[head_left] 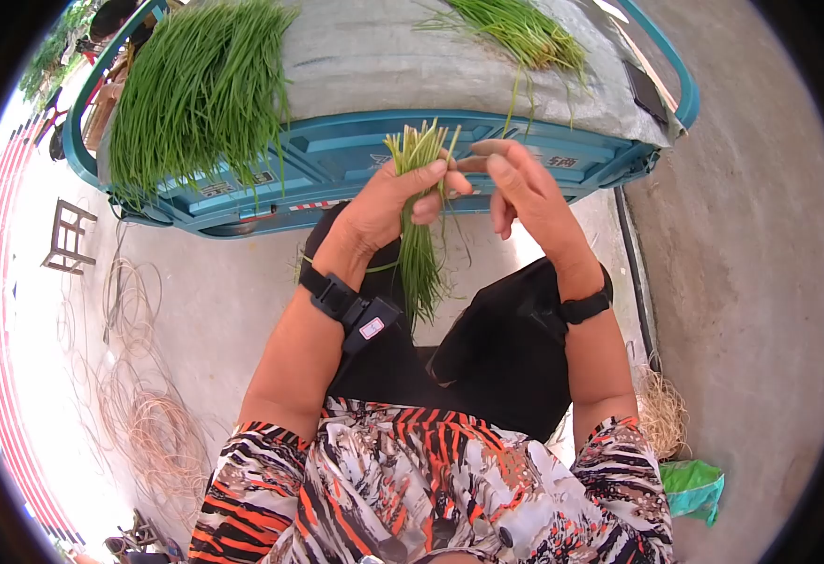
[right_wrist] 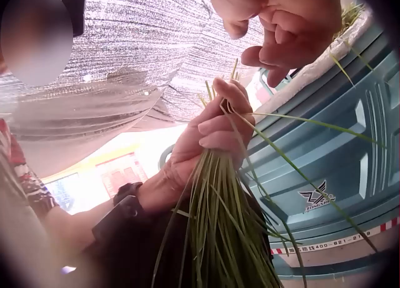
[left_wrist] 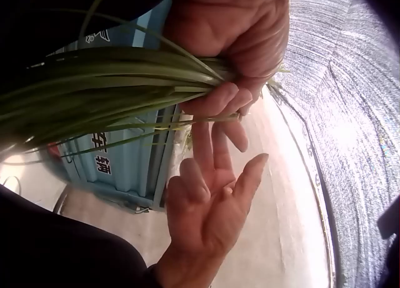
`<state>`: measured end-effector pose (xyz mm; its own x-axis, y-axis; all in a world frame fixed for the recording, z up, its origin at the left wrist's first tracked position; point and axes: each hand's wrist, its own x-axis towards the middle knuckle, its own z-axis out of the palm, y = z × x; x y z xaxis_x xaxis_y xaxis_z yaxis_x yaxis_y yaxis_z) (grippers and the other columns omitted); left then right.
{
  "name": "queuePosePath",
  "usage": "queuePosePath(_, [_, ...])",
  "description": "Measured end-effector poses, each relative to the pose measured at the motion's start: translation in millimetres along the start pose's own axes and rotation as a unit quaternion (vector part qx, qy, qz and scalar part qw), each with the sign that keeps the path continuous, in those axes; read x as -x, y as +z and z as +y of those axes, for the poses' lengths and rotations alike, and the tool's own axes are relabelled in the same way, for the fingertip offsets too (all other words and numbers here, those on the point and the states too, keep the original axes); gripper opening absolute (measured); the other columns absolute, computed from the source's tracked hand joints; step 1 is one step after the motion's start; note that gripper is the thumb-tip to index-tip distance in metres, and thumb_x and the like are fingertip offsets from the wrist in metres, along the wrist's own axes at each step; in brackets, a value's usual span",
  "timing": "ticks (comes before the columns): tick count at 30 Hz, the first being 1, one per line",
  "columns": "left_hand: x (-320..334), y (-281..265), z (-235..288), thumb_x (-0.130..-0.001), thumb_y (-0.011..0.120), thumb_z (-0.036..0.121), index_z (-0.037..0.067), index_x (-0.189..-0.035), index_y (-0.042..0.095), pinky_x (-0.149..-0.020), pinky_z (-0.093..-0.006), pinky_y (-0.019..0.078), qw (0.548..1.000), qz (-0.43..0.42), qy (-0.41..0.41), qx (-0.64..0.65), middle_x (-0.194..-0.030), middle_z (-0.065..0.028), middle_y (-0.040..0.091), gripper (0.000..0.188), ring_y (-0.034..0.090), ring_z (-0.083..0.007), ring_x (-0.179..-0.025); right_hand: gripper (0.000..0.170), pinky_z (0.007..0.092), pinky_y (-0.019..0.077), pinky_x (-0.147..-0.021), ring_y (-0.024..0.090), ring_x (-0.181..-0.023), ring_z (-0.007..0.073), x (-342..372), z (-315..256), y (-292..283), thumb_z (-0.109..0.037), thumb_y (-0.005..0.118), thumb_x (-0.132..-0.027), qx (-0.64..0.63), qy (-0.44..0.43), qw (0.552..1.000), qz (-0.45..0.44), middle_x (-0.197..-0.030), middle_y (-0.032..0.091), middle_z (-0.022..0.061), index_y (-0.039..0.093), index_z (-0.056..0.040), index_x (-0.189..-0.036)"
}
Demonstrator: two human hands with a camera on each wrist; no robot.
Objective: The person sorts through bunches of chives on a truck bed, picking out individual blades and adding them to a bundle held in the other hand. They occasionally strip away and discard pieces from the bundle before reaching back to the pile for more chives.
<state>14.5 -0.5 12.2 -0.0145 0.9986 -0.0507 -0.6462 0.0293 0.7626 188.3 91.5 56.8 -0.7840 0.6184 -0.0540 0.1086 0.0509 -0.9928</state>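
My left hand (head_left: 382, 202) grips a small bunch of long green chives (head_left: 418, 268), thumb pressed across it near the pale cut ends. Those ends stick up above the fist, while the leaves hang toward my knees. In the right wrist view a few loose stalks splay out sideways from the bunch (right_wrist: 219, 219). My right hand (head_left: 532, 193) is raised just right of the bunch, its fingers loosely bent and apart. Seen from the left wrist, the right hand (left_wrist: 209, 203) has its palm showing and its fingertips close to a stray stalk by the left fingers.
A blue cart (head_left: 337, 160) stands in front, its top covered by a grey sheet (head_left: 365, 56). On it lie a large chive pile (head_left: 201, 94), a smaller one (head_left: 525, 33) and a dark phone-like slab (head_left: 644, 91). A stool (head_left: 72, 235) and loose coiled strands (head_left: 154, 432) are at left.
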Motion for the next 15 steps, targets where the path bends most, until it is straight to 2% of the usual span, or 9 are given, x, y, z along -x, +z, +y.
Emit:
queuePosePath(3, [-0.5, -2.1, -0.1, -0.093, 0.054, 0.017, 0.006, -0.104, 0.053, -0.045, -0.0187, 0.0317, 0.998, -0.027, 0.029, 0.045, -0.079, -0.0036, 0.059, 0.015, 0.04, -0.0045, -0.052, 0.044, 0.0228, 0.042, -0.045, 0.052, -0.054, 0.0086, 0.3, 1.0, 14.3, -0.03, 0.057, -0.091, 0.01, 0.003, 0.997, -0.075, -0.105, 0.061, 0.0087, 0.046, 0.0003, -0.121])
queuePosePath(5, [-1.8, -7.3, -2.0, -0.094, 0.053, 0.017, 0.006, -0.105, 0.053, -0.045, -0.0188, 0.0327, 0.996, -0.057, 0.036, 0.066, -0.084, -0.0055, 0.061, 0.015, 0.04, -0.0051, -0.051, 0.041, 0.0239, 0.0437, -0.048, 0.053, -0.056, 0.0093, -3.1, 8.0, 15.9, -0.026, 0.06, -0.088, 0.021, 0.019, 0.995, -0.098, -0.09, 0.062, 0.0058, 0.05, 0.0008, -0.117])
queuePosePath(7, [-3.1, -6.8, -2.6, -0.094, 0.053, 0.015, 0.006, -0.106, 0.052, -0.045, -0.019, 0.034, 0.996, -0.007, 0.056, 0.074, -0.09, -0.0071, 0.062, 0.016, 0.04, -0.0055, -0.052, 0.034, 0.0236, 0.044, -0.05, 0.054, -0.056, 0.009, -8.6, 19.9, 10.2, -0.024, 0.059, -0.089, 0.067, 0.03, 0.99, -0.117, -0.081, 0.061, 0.0039, 0.054, 0.0007, -0.111])
queuePosePath(10, [-8.8, -18.5, -6.2, -0.094, 0.052, 0.012, 0.004, -0.108, 0.051, -0.046, -0.0192, 0.0361, 0.988, 0.049, 0.095, 0.11, -0.096, -0.0081, 0.062, 0.016, 0.042, -0.0058, -0.056, 0.025, 0.0231, 0.0461, -0.051, 0.052, -0.056, 0.0078, -8.9, 23.0, 0.7, -0.022, 0.056, -0.091, 0.037, 0.089, 0.988, -0.119, -0.071, 0.057, 0.0012, 0.059, -0.0001, -0.101])
queuePosePath(12, [-11.9, -28.9, -8.4, -0.093, 0.053, 0.01, 0.004, -0.106, 0.049, -0.049, -0.0199, 0.0381, 0.981, 0.059, 0.12, 0.137, -0.096, -0.0103, 0.063, 0.015, 0.047, -0.0079, -0.065, 0.023, 0.0234, 0.0479, -0.052, 0.051, -0.054, 0.0071, -5.7, 20.5, -2.3, -0.022, 0.054, -0.092, 0.007, 0.123, 0.985, -0.121, -0.07, 0.057, 0.0006, 0.06, -0.0006, -0.098])
queuePosePath(15, [-13.3, -38.1, -8.6, -0.093, 0.052, 0.009, 0.002, -0.11, 0.049, -0.048, -0.02, 0.0392, 0.974, 0.11, 0.137, 0.146, -0.098, -0.0087, 0.062, 0.019, 0.048, -0.0088, -0.068, 0.023, 0.0239, 0.0506, -0.054, 0.048, -0.052, 0.0061, -2.1, 16.3, -6.3, -0.022, 0.053, -0.093, -0.02, 0.158, 0.98, -0.123, -0.068, 0.055, -0.0003, 0.06, -0.0004, -0.096])
